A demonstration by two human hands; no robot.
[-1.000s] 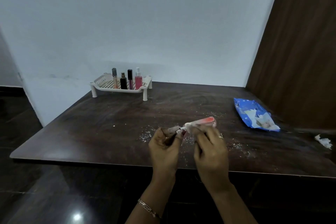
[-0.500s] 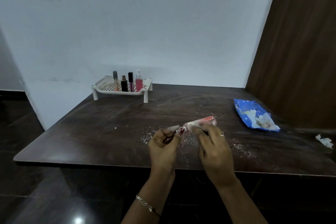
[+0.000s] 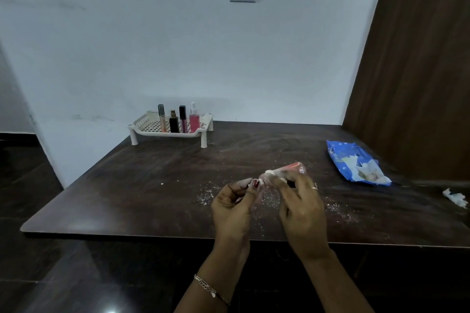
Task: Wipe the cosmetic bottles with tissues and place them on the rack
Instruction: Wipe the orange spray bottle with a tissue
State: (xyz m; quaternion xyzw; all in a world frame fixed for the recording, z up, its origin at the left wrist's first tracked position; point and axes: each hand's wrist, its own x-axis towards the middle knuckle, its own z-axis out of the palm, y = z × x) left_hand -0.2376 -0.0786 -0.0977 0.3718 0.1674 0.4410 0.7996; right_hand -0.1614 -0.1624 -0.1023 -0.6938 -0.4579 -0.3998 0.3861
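Vs. the frames a sec and half a sec back, little is seen to have changed: the pink-orange bottle (image 3: pixel 295 168) is still held tilted at centre frame, just above the table (image 3: pixel 127 185), its lower end pinched by the fingertips of the left hand (image 3: pixel 235 204) and its middle wrapped by the right hand (image 3: pixel 301 207), which is closed round a wad of tissue (image 3: pixel 273 174) pressed on the bottle. The right hand's fingers appear slightly shifted along the body, so the wiping stroke is judged to be ongoing, not finished; the bottle has not been moved toward the rack (image 3: pixel 142 129). The rack is seen at upper-left of centre, against the wall, w/ four bottles (image 3: pixel 178 119) already stood upright in it, so this is prob. the fifth item. White crumbs (image 3: pixel 207 195) are scattered on the tabletop below the hands. The blue tissue pack (image 3: pixel 353 160) lies at right, torn open, and a crumpled used tissue (image 3: pixel 455 197) is at the far right edge. Some red marking is visible at the bottle's upper end, but no brand or text can be read there, nor on the pack or the rack bottles.
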